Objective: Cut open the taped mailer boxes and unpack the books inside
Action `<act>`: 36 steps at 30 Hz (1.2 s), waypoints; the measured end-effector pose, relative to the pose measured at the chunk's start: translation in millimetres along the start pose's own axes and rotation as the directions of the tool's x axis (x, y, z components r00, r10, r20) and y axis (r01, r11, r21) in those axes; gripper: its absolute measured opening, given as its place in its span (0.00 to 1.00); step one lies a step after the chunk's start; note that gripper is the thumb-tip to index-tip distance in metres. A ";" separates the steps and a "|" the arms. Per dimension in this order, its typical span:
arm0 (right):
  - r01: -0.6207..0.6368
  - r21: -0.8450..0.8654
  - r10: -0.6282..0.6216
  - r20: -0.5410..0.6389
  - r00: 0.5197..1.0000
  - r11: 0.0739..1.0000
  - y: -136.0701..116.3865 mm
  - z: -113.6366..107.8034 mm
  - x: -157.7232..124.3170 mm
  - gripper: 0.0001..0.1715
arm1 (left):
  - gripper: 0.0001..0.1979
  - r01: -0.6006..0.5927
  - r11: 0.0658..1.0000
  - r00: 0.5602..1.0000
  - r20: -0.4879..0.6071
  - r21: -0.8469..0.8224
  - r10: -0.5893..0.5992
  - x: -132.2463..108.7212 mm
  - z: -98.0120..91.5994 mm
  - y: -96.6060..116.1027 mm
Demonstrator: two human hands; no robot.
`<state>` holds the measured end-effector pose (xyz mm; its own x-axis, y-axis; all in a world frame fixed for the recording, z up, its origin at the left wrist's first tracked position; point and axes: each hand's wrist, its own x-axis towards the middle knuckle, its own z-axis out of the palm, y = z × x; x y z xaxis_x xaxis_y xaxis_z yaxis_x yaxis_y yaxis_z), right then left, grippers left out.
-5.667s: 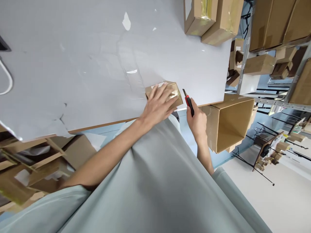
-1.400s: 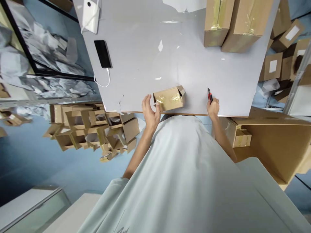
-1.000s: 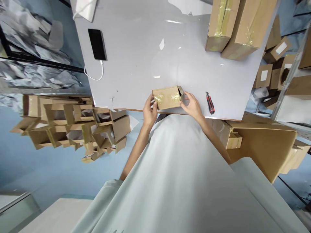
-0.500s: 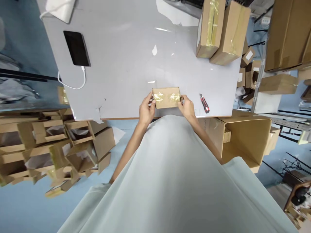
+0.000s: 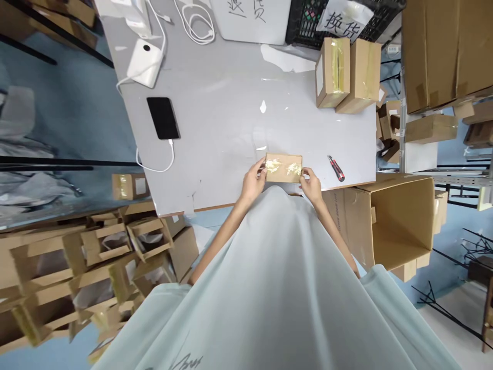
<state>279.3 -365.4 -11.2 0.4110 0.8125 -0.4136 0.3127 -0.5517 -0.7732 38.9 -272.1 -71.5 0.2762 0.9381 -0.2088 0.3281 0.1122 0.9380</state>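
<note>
A small brown cardboard box (image 5: 284, 168) with shiny clear tape at both ends is held at the near edge of the grey table (image 5: 223, 118). My left hand (image 5: 253, 181) grips its left end, fingers and thumb closed on it. At the opposite end my right hand (image 5: 311, 185) pinches the box's right side. To the right of that hand lies a red and black box cutter (image 5: 336, 168) on the tabletop.
Two taped cartons (image 5: 358, 77) stand at the back right before a black crate (image 5: 300, 23). A black phone (image 5: 163, 118) on a white cable lies at the left. A large open carton (image 5: 400, 221) is beside me at the right; several open boxes (image 5: 111, 241) are stacked at the left.
The camera view has shifted, showing more of the table's back, with the crate and white cables now visible. Both hands still hold the small box in about the same place at the table edge.
</note>
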 end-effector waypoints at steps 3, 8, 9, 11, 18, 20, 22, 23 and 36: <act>0.109 0.020 -0.110 0.085 0.990 0.994 -22.1 14.2 -11.8 0.30 | 0.30 0.047 0.997 0.997 -0.055 -0.062 -0.051 2.9 -27.8 -24.2; 0.018 0.027 -0.018 0.017 1.000 0.999 -35.9 30.8 6.6 0.34 | 0.26 0.222 0.966 0.954 -0.173 -0.135 -0.243 4.2 -76.1 -64.0; -0.060 0.000 0.060 -0.019 0.998 0.998 -34.4 32.8 14.8 0.34 | 0.25 0.261 0.954 0.938 -0.195 -0.149 -0.287 4.0 -82.0 -68.6; -0.219 -0.001 0.219 0.010 0.976 0.976 -30.3 37.4 29.7 0.34 | 0.23 0.317 0.932 0.912 -0.214 -0.176 -0.351 3.1 -89.7 -73.8; -0.280 0.180 0.222 0.288 0.932 0.943 -25.0 44.0 38.8 0.16 | 0.24 0.376 0.903 0.896 -0.166 -0.210 -0.412 2.2 -76.8 -69.8; -0.226 0.153 0.188 0.232 0.954 0.962 -20.8 34.8 39.9 0.17 | 0.24 0.386 0.895 0.895 -0.144 -0.225 -0.422 6.7 -58.8 -64.8; -0.169 0.096 0.151 0.172 0.973 0.981 -13.9 19.0 44.0 0.19 | 0.24 0.393 0.887 0.899 -0.104 -0.242 -0.426 14.2 -34.2 -58.4; -0.144 0.071 0.132 0.152 0.980 0.987 -9.8 8.8 46.8 0.20 | 0.24 0.395 0.884 0.902 -0.080 -0.250 -0.425 18.6 -20.4 -54.6; -0.105 0.089 0.092 0.137 0.986 0.991 32.1 -67.6 68.1 0.26 | 0.16 0.440 0.865 0.892 0.004 -0.243 -0.453 4.6 25.8 -10.5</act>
<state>375.2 -340.5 -31.6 0.3165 0.7765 -0.5448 0.1907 -0.6147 -0.7654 60.0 -277.5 -89.4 0.1014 0.7845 -0.6118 0.1859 0.5892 0.7863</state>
